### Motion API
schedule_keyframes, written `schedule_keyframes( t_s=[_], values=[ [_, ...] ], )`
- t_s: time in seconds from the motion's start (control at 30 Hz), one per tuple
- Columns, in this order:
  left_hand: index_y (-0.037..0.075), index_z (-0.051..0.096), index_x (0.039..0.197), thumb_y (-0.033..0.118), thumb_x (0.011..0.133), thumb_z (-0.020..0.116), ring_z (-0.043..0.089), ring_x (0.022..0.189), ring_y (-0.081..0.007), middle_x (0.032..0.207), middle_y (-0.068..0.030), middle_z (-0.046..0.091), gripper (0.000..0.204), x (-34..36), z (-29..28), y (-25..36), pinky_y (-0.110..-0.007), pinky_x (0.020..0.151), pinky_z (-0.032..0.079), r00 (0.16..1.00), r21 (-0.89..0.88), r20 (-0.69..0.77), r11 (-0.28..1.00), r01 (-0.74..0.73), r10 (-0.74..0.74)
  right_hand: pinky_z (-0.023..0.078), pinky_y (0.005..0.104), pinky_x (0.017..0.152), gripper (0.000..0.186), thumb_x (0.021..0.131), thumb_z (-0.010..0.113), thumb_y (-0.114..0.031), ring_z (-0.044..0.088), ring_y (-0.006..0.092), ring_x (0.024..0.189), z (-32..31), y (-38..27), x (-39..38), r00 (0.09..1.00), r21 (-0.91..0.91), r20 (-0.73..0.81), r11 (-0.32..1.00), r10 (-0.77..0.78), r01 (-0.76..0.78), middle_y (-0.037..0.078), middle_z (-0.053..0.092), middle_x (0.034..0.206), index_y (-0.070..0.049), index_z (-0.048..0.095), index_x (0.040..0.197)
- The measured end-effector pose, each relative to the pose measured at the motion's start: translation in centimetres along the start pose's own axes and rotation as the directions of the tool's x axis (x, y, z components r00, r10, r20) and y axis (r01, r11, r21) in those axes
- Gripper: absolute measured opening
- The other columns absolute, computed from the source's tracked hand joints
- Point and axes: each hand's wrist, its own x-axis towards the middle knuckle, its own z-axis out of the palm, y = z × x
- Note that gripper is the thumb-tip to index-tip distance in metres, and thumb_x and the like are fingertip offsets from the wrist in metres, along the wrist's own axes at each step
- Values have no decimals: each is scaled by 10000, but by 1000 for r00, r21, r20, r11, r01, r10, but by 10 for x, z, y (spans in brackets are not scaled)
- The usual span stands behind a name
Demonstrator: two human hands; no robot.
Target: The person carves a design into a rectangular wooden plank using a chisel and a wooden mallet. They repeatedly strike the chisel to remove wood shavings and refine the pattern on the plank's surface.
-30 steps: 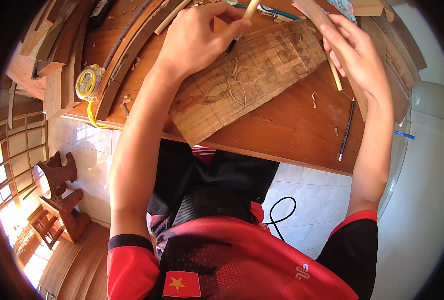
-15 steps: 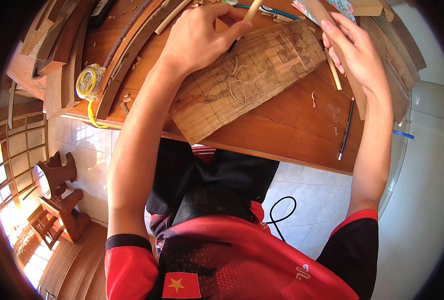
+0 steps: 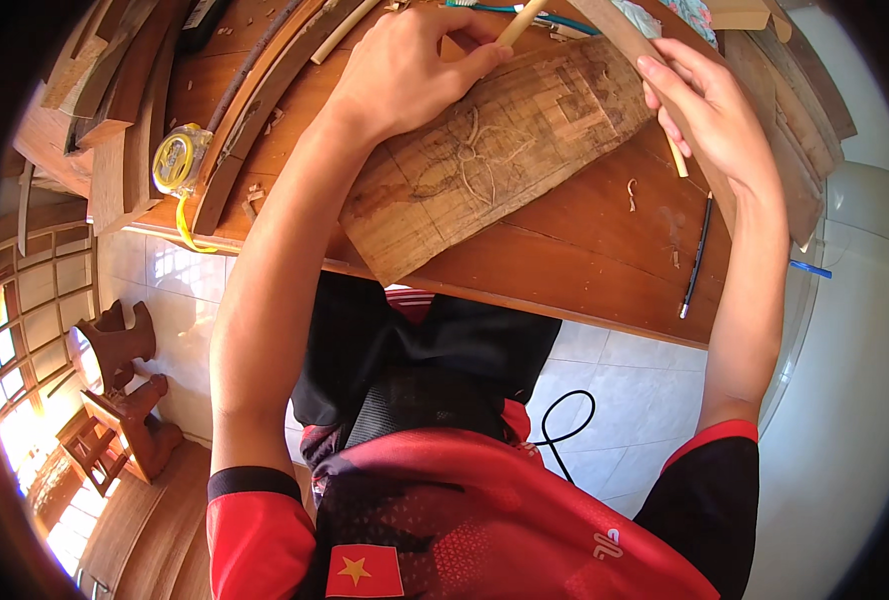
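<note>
My left hand (image 3: pixel 415 75) is closed round a pale-handled tool (image 3: pixel 525 17) held tilted above the far edge of a carved board (image 3: pixel 425 220); its lower end is hidden by my fingers. The board lies diagonally on the wooden table, with a pencilled grid, flower-like outline and blocky relief. My right hand (image 3: pixel 715 120) grips a long wooden bar (image 3: pixel 613 22) beside the board's right end, thumb along it. A second pale stick (image 3: pixel 681 160) shows under that hand. A dark pencil (image 3: pixel 697 255) lies nearer the table's front edge.
Stacked timber (image 3: pixel 115 100) fills the left, with curved strips (image 3: pixel 245 120) and a yellow tape measure (image 3: pixel 175 160). More boards (image 3: pixel 795 130) lie at the right. Brushes (image 3: pixel 505 8) and shavings lie at the back. A black cable (image 3: pixel 565 420) loops over the tiled floor below.
My left hand and its tool have shifted slightly rightward, and the dark lower end of the tool is now out of sight. My right hand and bar have moved slightly.
</note>
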Motion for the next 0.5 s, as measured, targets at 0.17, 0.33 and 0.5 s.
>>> schedule_keyframes(
  t_s=[0.17,0.33,0.5],
  values=[
    [76,785,1061,362,926,737,483,595,-112,769,-23,692,320,0,1,-1,-324,574,420,1000,2,-3,1000,-22,22,352,207,455,369,1056,620,-304,455,23,571,0,-1,-2,997,29,-62,999,-43,45,-20,560,778,-11,634,1280],
    [71,782,1061,365,925,739,489,600,-109,770,-27,692,327,1,1,-4,-326,577,424,1000,-8,17,1000,-24,24,352,208,453,353,1057,616,-308,453,24,556,1,-4,-2,999,-11,-51,1000,-6,5,-20,554,776,-10,641,1245],
    [68,779,1063,361,919,743,502,609,-116,769,-33,690,329,-1,-2,-2,-332,587,430,999,16,42,1000,9,-9,353,212,454,340,1064,605,-307,452,24,553,6,0,-2,988,64,-147,996,-51,61,-20,549,767,-2,650,1208]
  ],
)
